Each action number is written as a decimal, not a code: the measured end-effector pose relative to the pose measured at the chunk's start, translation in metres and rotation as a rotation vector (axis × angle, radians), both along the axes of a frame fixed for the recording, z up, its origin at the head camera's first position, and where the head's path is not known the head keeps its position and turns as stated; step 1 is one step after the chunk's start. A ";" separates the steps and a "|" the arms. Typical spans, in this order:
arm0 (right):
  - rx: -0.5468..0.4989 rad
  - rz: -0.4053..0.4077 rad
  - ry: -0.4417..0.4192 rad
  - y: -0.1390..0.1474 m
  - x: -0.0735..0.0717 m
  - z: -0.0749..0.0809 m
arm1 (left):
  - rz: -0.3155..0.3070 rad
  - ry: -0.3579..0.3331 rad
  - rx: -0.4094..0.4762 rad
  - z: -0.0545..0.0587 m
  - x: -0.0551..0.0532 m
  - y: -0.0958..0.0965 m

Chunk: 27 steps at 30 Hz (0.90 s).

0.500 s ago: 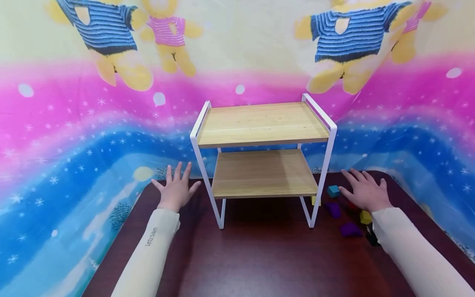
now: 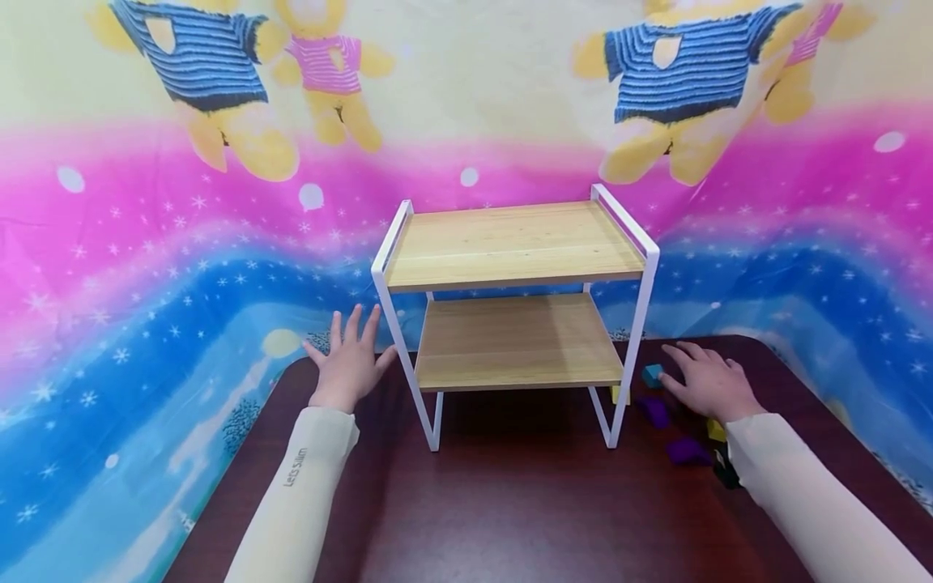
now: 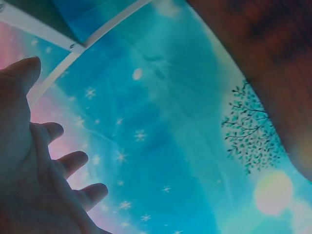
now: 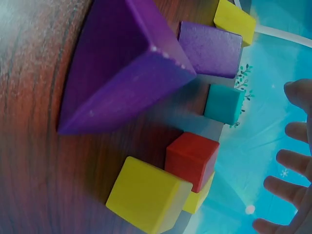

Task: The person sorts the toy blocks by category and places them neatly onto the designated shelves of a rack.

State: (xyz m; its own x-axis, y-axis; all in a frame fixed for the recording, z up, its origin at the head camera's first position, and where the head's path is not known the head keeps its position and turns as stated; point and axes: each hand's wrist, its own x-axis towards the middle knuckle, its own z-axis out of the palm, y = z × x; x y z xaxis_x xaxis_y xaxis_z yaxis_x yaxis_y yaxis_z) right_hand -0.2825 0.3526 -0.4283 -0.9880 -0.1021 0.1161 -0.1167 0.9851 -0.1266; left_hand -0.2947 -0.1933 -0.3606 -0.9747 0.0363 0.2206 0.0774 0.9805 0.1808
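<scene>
We see the right hand (image 2: 713, 387) palm down over the small blocks towards the surface's (image 2: 474, 518) right back corner, its fingers a little apart and holding nothing. The teal cube (image 2: 652, 376) sits just off the thumb tip in the head view, between that hand and the rack (image 2: 515, 243), which stands near the back edge; the right wrist view shows a gap between cube and fingers. We judge the step in hand to be a reach among these blocks. To do it well, we should keep the wrist high so the sleeve (image 2: 809, 486) doesn't nudge the yellow cube (image 2: 717, 429) or the red block (image 4: 192, 158), and bring thumb and fingers onto two opposite faces of the teal cube, clear of the rack's leg.

The teal cube's sides look about equal, so we find no long axis and no pointing end. The nearer purple block (image 2: 688, 452) lies roughly parallel to the back edge; the farther purple block (image 2: 653, 411) slants from back left to front right.

The left hand (image 2: 345, 372) is spread wide, fingers towards the back edge near its left corner, holding nothing; we cannot tell whether its thumb touches the rack.
</scene>
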 end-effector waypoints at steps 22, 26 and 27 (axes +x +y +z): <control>-0.121 0.002 0.018 -0.008 -0.009 -0.003 | -0.068 0.158 0.078 0.059 0.028 0.003; -0.132 -0.004 0.020 -0.010 -0.011 -0.002 | -0.076 0.176 0.094 0.069 0.033 0.001; -0.135 -0.004 0.018 -0.010 -0.011 -0.002 | -0.080 0.181 0.099 0.072 0.034 0.001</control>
State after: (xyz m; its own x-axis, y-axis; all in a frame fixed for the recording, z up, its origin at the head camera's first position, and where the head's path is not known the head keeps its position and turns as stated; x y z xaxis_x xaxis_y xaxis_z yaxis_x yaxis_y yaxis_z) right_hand -0.2935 0.3426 -0.4301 -0.9860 -0.0799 0.1467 -0.1159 0.9597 -0.2562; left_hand -0.2609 -0.1923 -0.2889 -0.9139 0.0810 0.3979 0.1939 0.9480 0.2524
